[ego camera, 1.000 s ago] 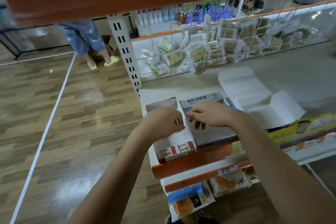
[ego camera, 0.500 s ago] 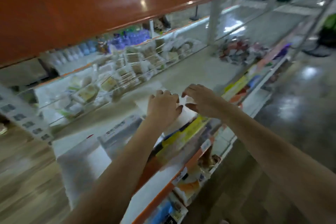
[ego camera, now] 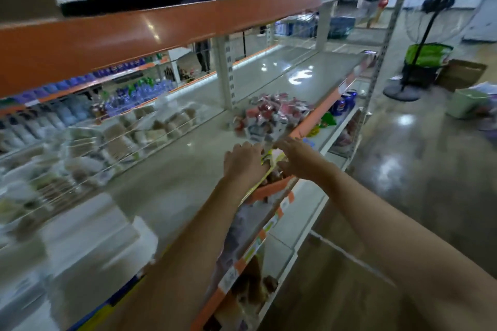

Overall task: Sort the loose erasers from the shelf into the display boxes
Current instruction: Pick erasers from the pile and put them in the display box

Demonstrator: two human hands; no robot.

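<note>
The left hand (ego camera: 246, 160) and right hand (ego camera: 301, 160) reach side by side, grip indiscernible through blur, toward the loose erasers (ego camera: 270, 115) heaped farther along the shelf (ego camera: 174, 183); gathering step, next requiring a firm grasp.

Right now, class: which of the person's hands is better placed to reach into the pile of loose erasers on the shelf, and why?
Probably the right hand. Its fingertips point at the eraser pile and sit slightly nearer to it; the left hand is level beside it but a little further from the pile. The margin is small.
</note>
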